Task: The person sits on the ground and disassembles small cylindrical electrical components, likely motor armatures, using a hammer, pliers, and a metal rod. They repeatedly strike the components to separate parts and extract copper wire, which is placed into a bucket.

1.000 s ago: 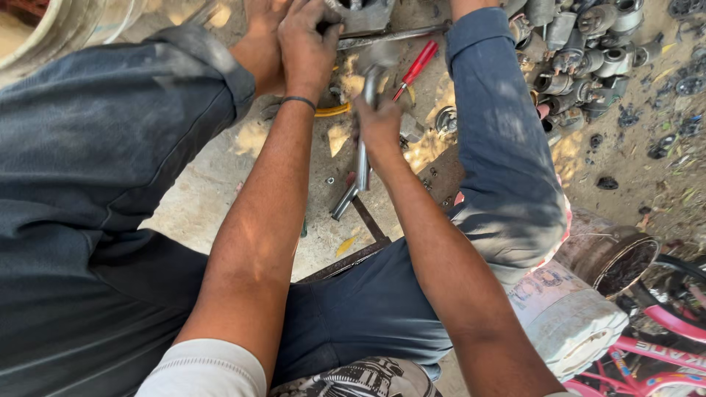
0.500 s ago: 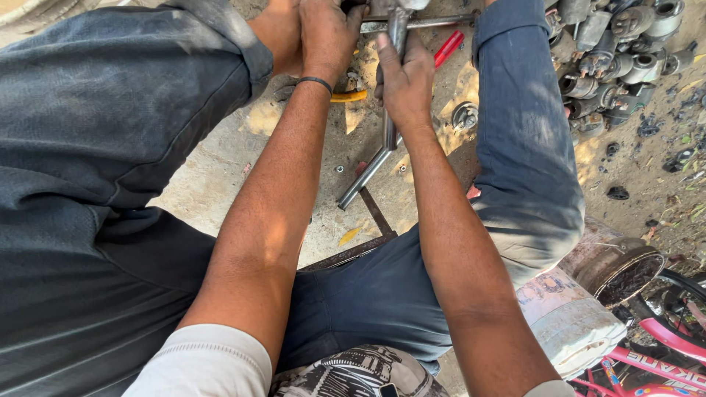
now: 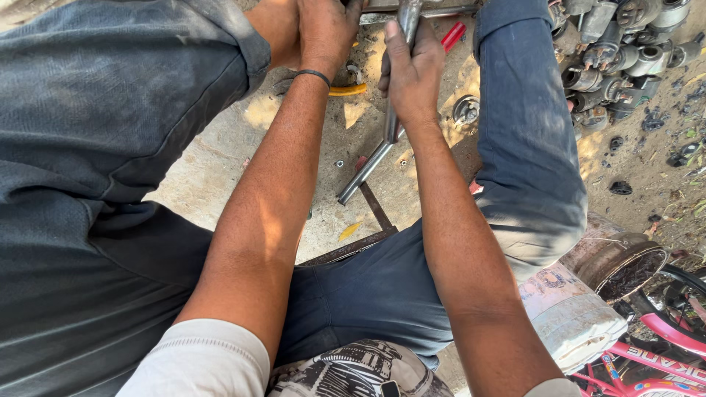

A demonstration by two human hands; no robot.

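Both hands point(image 3: 408, 70) grip one steel wrench point(image 3: 379, 151).

The wrench point(image 3: 382, 140) lies on the ground point(image 3: 213, 169) between the knees; right of it the heap of metal parts point(image 3: 625, 51), nearer right the drum point(image 3: 618, 265).

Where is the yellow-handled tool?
In the head view, the yellow-handled tool lies on the ground near the top, just right of the left hand and its black wristband.
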